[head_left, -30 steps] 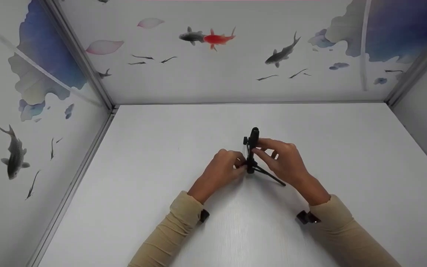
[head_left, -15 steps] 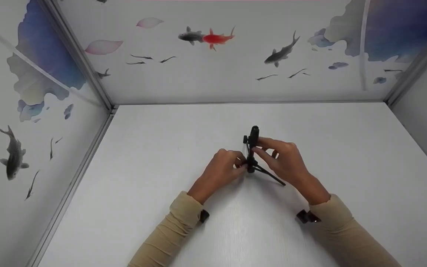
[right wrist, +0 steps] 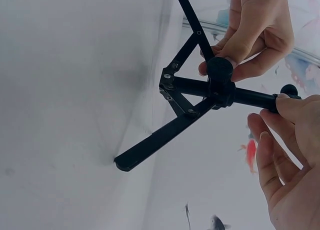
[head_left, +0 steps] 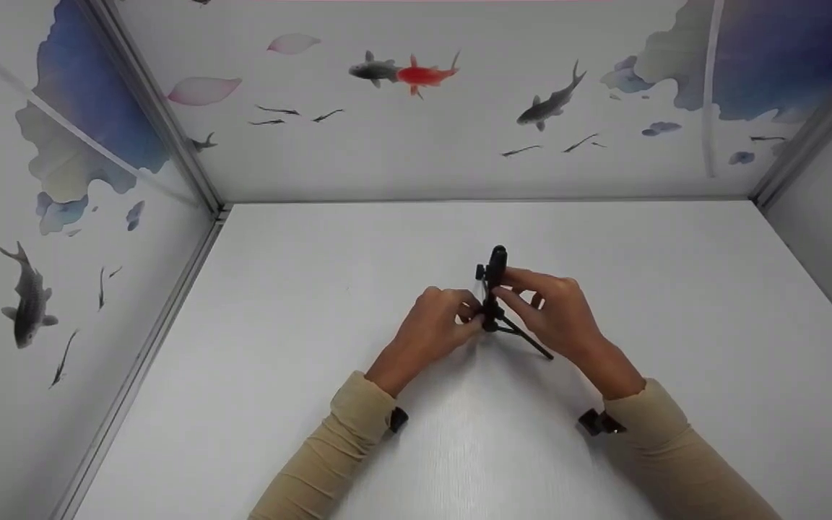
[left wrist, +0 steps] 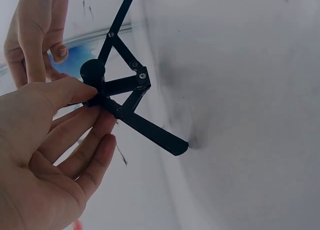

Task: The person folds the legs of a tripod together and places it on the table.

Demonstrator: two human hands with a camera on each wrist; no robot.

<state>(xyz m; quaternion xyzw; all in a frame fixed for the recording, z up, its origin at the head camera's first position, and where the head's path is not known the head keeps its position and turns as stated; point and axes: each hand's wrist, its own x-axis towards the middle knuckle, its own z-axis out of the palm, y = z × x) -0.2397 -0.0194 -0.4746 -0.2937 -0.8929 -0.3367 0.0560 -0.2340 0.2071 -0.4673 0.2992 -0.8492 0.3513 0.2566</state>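
Note:
A small black tripod [head_left: 492, 285] with a slim column and spread, braced legs stands on the white table between my hands. My left hand [head_left: 434, 325] pinches it at the hub where the legs join, below the column; in the left wrist view, the thumb of this left hand [left wrist: 60, 135] lies beside a round knob [left wrist: 93, 68]. Higher up, my right hand [head_left: 557, 310] pinches the column [right wrist: 255, 97] between thumb and fingers, just under the tripod's head. One leg [right wrist: 155, 142] shows fully in the right wrist view, its tip near the tabletop. The head's top is outside both wrist views.
The white table [head_left: 300, 260] is enclosed by white panels [head_left: 416, 159] printed with fish and blue shapes. Grey metal framing [head_left: 149, 339] runs along the left edge. Dark devices [head_left: 600, 422] sit at both wrists.
The tripod's hub has risen slightly in the head view, and the visible leg's tip has drawn in a little. Both hands keep their hold, the left moving up very slightly.

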